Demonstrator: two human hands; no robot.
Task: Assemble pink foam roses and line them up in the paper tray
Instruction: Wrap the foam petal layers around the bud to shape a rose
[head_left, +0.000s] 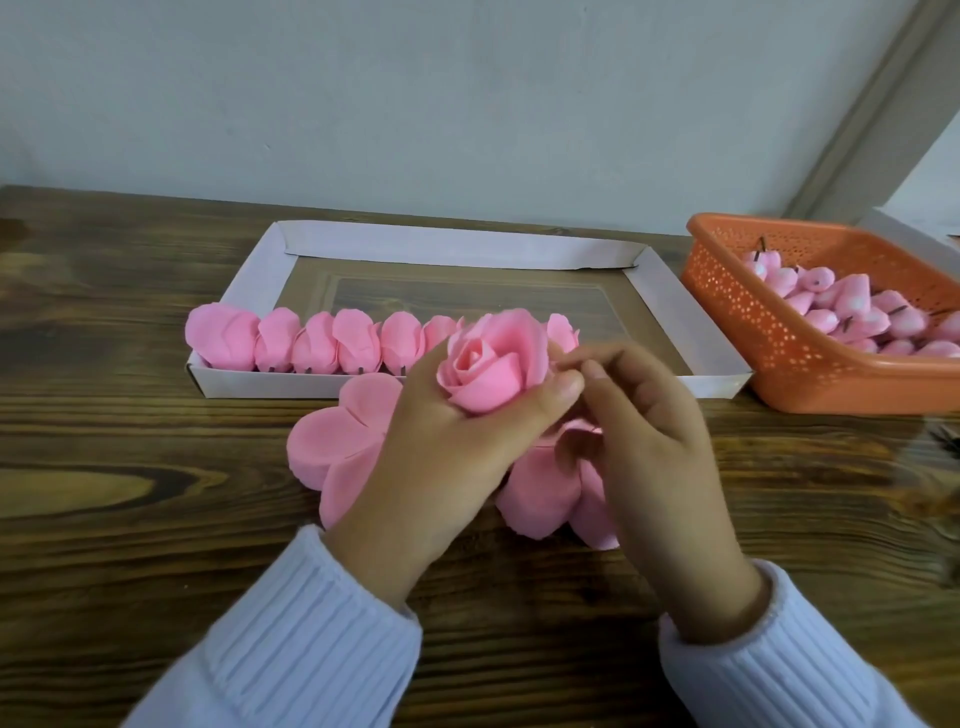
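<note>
My left hand (447, 457) grips a pink foam rose (493, 361) from below, its bloom facing up just in front of the paper tray (457, 244). My right hand (649, 431) is beside it, fingers curled, its fingertips touching the rose's right edge. Whether it pinches a petal is blurred. Several finished pink roses (311, 340) stand in a row along the tray's near wall. Flat stacks of pink foam petals (332, 447) lie on the table under my hands.
An orange perforated plastic basket (737, 312) at the right holds many pink foam buds (857, 312) with dark stems. The tray and basket sit on a dark wooden table (130, 467) against a pale wall. The tray's back half shows bare bottom.
</note>
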